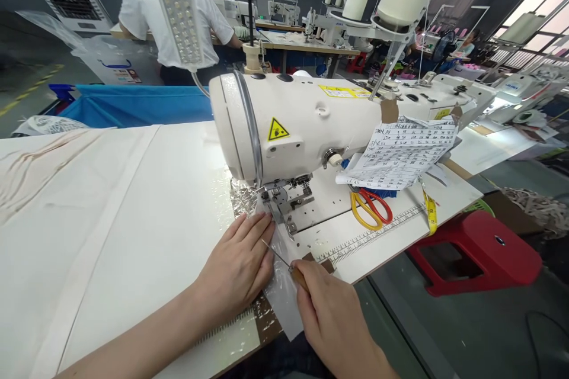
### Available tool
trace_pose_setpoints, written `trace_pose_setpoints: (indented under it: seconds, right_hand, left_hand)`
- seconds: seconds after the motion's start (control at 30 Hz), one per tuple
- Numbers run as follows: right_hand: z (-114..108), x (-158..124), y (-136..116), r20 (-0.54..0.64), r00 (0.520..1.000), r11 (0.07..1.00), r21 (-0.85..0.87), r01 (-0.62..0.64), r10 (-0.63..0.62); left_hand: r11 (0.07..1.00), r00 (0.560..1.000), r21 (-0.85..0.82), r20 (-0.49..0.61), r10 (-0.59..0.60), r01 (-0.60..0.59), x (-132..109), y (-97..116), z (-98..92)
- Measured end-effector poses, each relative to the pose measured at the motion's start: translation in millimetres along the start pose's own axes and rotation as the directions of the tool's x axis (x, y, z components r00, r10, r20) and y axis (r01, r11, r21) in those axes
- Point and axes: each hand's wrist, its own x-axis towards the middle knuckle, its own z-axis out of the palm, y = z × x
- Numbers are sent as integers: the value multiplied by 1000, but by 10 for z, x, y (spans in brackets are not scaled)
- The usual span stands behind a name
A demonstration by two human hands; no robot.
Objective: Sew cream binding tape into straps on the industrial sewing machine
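My left hand [242, 257] lies flat on the worktable, fingers stretched toward the presser foot area [284, 204] of a white sewing machine [288, 124]. Beneath and beside its fingers is a strip of thin, translucent white material [284, 302], which runs from the needle area over the table's front edge. In my right hand [335, 314] is an awl [299, 275], gripped by its wooden handle. Its thin metal shaft points up and left, with the tip close to my left hand's fingers. The needle itself is too small to make out.
Red-and-yellow-handled scissors [371, 210] lie right of the needle area, below handwritten sheets [400, 151]. A yellow tape measure [430, 213] hangs near the table edge. Pale fabric [40, 172] lies at far left. A red stool [484, 249] stands at right; a person [137, 6] sits behind.
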Motion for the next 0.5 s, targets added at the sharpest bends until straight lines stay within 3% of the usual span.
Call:
trace_pose_setpoints:
  seconds: [0.37,0.5]
  right_hand:
    - [42,136,-8,-3,1000,999,-27,23,-23]
    - [81,209,-20,6,1000,998,-58,25,-24]
  left_hand:
    - [998,1000,67,-22,4,-3,69,-88,-21]
    - [996,998,70,-31,-53,55,100,-126,-20]
